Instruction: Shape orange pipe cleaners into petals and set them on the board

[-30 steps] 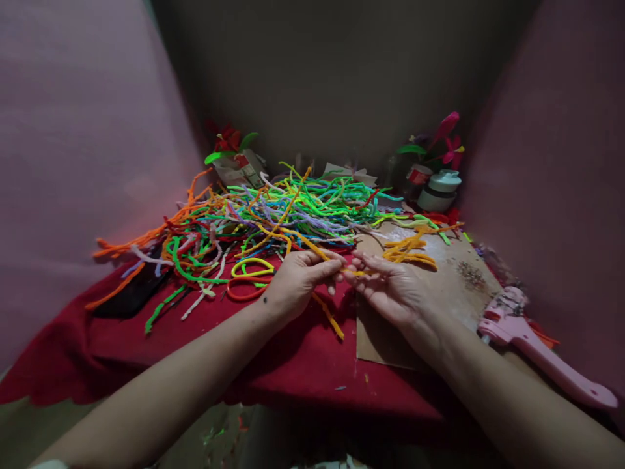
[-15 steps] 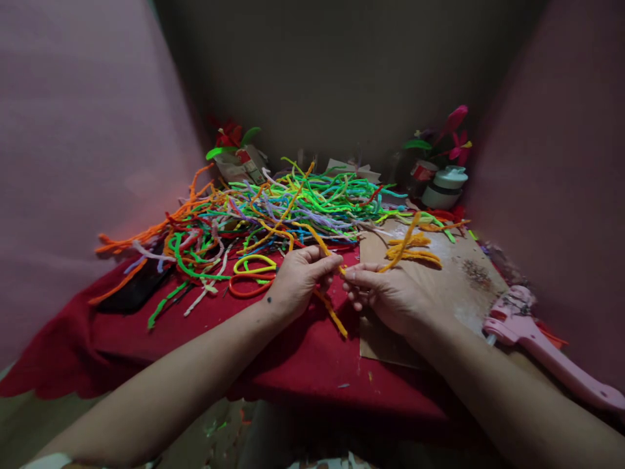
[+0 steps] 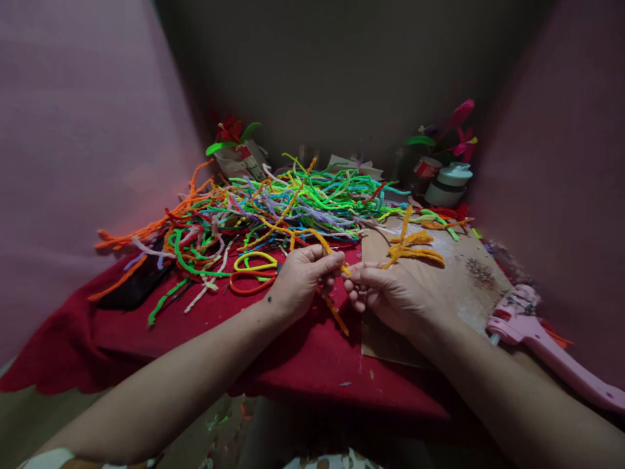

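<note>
Both my hands pinch orange-yellow pipe cleaners (image 3: 317,240) over the red cloth, with the fingertips almost meeting. My left hand (image 3: 306,277) grips them near a crossing; one end rises toward the pile and another hangs down below the fingers. In my right hand (image 3: 385,286), thumb and forefinger close on the strand, and an end stands up behind the knuckles. Exactly how the strands join is hidden by my fingers. Folded orange-yellow pipe cleaners (image 3: 422,251) lie on the brown board (image 3: 454,280) beyond my right hand. Scissors (image 3: 254,273) with yellow and red handles lie beside my left wrist.
A large tangle of coloured pipe cleaners (image 3: 312,195) covers the back of the red-clothed table (image 3: 293,365). A pink glue gun (image 3: 532,332) lies at the right. A pale lidded jar (image 3: 448,184) stands at the back right, and a black flat object (image 3: 131,286) at the left.
The upright strand end by my right hand has shifted slightly left. Both hands keep their pinch, nearly in the same place. The view has moved a little.
</note>
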`<state>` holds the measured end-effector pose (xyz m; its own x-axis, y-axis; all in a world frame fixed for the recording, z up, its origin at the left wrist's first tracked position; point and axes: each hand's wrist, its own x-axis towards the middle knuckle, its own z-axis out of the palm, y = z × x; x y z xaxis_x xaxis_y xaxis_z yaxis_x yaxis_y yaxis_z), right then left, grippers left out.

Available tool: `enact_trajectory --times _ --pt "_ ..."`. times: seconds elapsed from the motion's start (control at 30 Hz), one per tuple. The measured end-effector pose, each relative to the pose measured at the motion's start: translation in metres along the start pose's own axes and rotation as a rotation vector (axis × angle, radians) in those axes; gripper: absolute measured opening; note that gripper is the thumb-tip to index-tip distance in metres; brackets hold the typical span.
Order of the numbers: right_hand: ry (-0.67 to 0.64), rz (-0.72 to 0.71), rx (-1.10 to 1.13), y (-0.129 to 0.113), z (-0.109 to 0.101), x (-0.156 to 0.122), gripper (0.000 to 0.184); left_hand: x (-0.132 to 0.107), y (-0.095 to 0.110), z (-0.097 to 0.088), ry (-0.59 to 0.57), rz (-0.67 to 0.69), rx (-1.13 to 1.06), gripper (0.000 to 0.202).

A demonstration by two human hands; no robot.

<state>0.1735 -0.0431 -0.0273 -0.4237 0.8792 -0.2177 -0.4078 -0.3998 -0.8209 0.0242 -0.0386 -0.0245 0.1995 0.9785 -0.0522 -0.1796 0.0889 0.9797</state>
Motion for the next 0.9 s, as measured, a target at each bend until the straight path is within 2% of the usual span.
enact_trajectory --times 0.33,0.67,0.9 --pt "-0.057 -0.051 0.027 0.0022 -0.0035 0.0013 0.009 -0.0001 0.0074 0.0014 0.041 0.044 -0.032 0.024" --pt "0.059 -0.065 -0.017 0.002 0.0011 -0.0005 0.008 -0.0059 0.0091 0.0054 0.046 0.063 0.083 0.021" --pt "0.006 -0.077 0.019 -0.0003 0.0017 -0.0034 0.008 -0.0063 0.0091 0.0055 0.054 0.076 0.083 0.018"
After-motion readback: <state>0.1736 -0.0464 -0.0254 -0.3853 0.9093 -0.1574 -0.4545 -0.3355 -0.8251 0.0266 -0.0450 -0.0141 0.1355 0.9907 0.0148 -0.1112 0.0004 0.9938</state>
